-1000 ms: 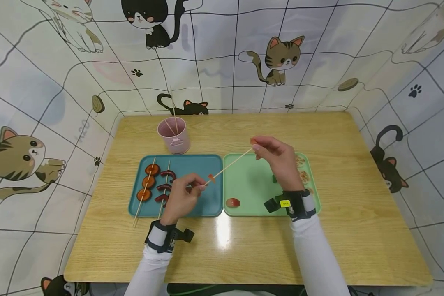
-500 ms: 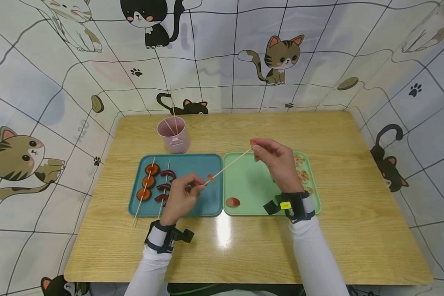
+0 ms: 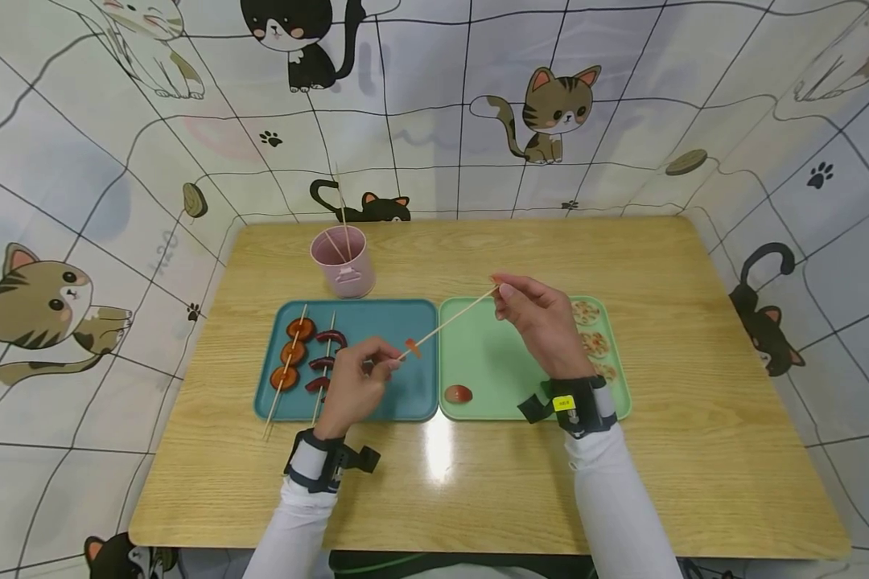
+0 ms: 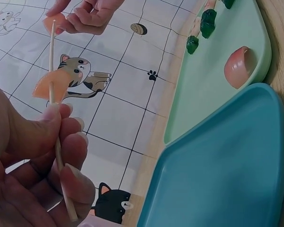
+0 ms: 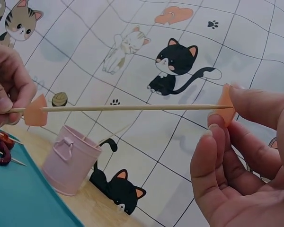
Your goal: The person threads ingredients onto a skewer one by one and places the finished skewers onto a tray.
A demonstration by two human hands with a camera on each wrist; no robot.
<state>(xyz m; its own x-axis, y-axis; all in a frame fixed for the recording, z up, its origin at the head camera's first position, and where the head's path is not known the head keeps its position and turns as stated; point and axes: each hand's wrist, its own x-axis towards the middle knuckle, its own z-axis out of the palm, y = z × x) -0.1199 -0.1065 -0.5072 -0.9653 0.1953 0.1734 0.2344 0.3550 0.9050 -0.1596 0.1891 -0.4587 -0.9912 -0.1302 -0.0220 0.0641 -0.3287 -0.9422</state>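
Note:
My left hand point(image 3: 362, 378) pinches the lower end of a thin wooden skewer point(image 3: 449, 322) above the teal tray point(image 3: 413, 402). One orange slice point(image 3: 412, 347) sits threaded on the stick just past my left fingers point(image 4: 61, 142). My right hand point(image 3: 536, 318) hovers over the green tray point(image 3: 485, 354) and pinches a second orange slice point(image 5: 226, 106) at the skewer's far tip point(image 5: 213, 107). In the left wrist view the skewer point(image 4: 54, 118) runs up through the first slice point(image 4: 52, 85) toward the right hand point(image 4: 87, 14).
Two finished skewers point(image 3: 293, 354) lie at the teal tray's left. The green tray carries a pink slice point(image 3: 458, 394), round patterned slices point(image 3: 594, 342) at its right edge and small green pieces point(image 4: 201, 28). A pink cup point(image 3: 343, 261) with sticks stands behind on the wooden table point(image 3: 695, 450).
Both hands and the skewer have stayed almost in place; the right hand dipped very slightly and the view shifted a little.

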